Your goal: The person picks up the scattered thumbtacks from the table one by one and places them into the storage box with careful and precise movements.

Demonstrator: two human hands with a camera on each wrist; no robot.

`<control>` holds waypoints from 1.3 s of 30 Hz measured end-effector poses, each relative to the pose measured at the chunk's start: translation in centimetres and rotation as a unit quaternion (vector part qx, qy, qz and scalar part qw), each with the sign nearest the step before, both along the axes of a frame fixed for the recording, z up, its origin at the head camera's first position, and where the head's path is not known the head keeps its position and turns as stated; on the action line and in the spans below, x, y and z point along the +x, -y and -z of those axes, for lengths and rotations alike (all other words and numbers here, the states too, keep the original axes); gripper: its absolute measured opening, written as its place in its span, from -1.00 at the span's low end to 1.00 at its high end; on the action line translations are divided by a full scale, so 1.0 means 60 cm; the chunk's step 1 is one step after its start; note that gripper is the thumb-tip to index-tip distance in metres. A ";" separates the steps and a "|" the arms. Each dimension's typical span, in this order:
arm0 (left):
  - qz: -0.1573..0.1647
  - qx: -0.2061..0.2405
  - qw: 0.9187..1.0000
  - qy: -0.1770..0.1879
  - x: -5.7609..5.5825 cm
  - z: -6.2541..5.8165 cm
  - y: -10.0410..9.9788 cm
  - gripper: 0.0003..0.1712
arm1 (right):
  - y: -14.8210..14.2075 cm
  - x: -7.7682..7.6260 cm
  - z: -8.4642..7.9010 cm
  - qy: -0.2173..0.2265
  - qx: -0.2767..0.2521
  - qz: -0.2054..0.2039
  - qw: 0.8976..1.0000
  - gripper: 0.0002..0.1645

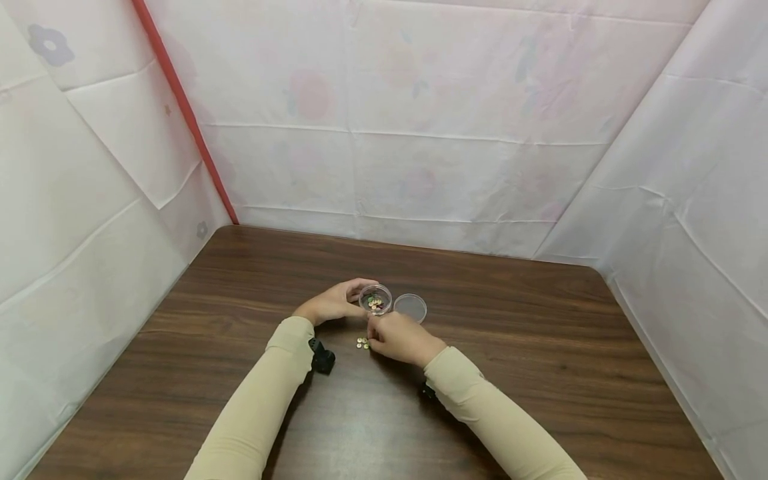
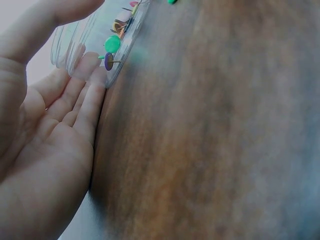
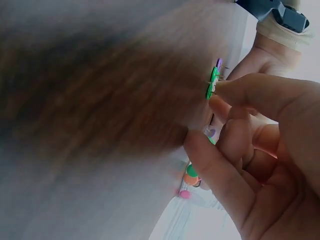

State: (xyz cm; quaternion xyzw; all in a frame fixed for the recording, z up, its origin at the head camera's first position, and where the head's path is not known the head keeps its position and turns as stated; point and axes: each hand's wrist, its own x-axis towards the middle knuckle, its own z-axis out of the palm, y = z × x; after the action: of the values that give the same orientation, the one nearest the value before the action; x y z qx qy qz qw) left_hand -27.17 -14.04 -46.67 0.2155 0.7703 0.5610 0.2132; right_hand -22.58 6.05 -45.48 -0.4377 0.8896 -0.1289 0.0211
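My left hand (image 1: 333,303) holds a clear round plastic box (image 1: 375,300) upright on the table, thumb on one side and fingers on the other. Inside lie thumbtacks (image 2: 112,44) of several colours, some green, purple and pink. Just in front of the box, my right hand (image 1: 403,337) hovers low over the wood. Its thumb and forefinger stand apart in the right wrist view, and nothing shows between their tips. Close by the thumb tip, a small group of thumbtacks (image 1: 360,343) lies on the table, with green and purple heads (image 3: 212,82); whether the thumb touches one is unclear.
A clear round lid (image 1: 411,308) lies to the right of the box. The dark wooden table (image 1: 540,373) ends at white printed cloth walls (image 1: 420,173) at the back and both sides. A black wrist camera (image 1: 323,357) sits under the left sleeve.
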 end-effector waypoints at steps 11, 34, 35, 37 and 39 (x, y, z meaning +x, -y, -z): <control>-0.013 0.002 1.000 -0.009 -0.016 0.034 0.003 -0.19 | 0.000 0.008 0.001 -0.042 0.006 -0.001 0.999 -0.93; -0.015 0.007 1.000 -0.005 -0.011 0.029 0.003 -0.19 | -0.006 0.010 0.004 -0.017 -0.031 0.003 0.999 -0.90; -0.015 0.007 1.000 -0.006 -0.011 0.029 0.003 -0.19 | -0.006 0.010 0.004 -0.015 -0.032 0.004 0.999 -0.90; -0.014 0.007 1.000 -0.010 -0.010 0.029 0.002 -0.18 | -0.007 0.011 0.003 -0.010 -0.034 0.005 0.999 -0.91; -0.014 0.005 1.000 -0.012 -0.010 0.029 0.001 -0.18 | -0.009 0.010 0.003 -0.006 -0.037 0.003 0.999 -0.93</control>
State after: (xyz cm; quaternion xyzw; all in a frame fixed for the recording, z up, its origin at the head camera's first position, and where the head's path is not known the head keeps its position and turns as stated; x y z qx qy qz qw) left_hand -27.78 -14.09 -48.43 0.2128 0.7728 0.5653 0.1948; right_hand -21.97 6.57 -45.67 -0.4367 0.8854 -0.1590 -0.0008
